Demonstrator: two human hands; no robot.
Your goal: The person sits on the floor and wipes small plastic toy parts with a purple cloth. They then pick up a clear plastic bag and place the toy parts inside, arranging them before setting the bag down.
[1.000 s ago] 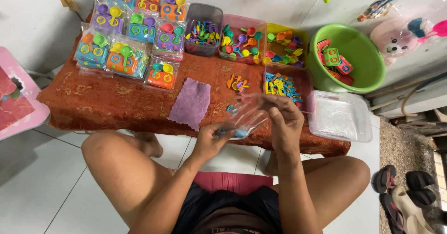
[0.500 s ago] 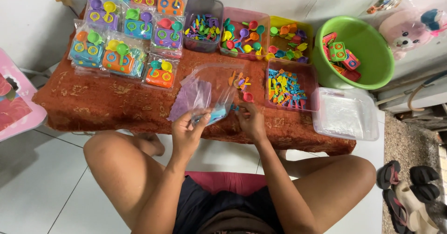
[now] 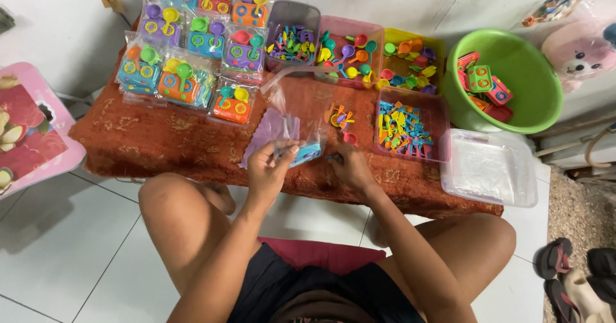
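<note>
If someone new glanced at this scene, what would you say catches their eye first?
Probably the rows of bagged toy sets at the far left of the red-brown table, and the green basin at its right end. In the middle, the left hand and right hand work on a clear plastic bag.

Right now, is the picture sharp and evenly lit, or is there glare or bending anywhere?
Head view: soft, even light, colours clear; the clear plastic bag in the left hand shows faint shine; the hands look slightly soft; the table edges curve a little, like a wide lens; pale shadows on the floor tiles.
</note>
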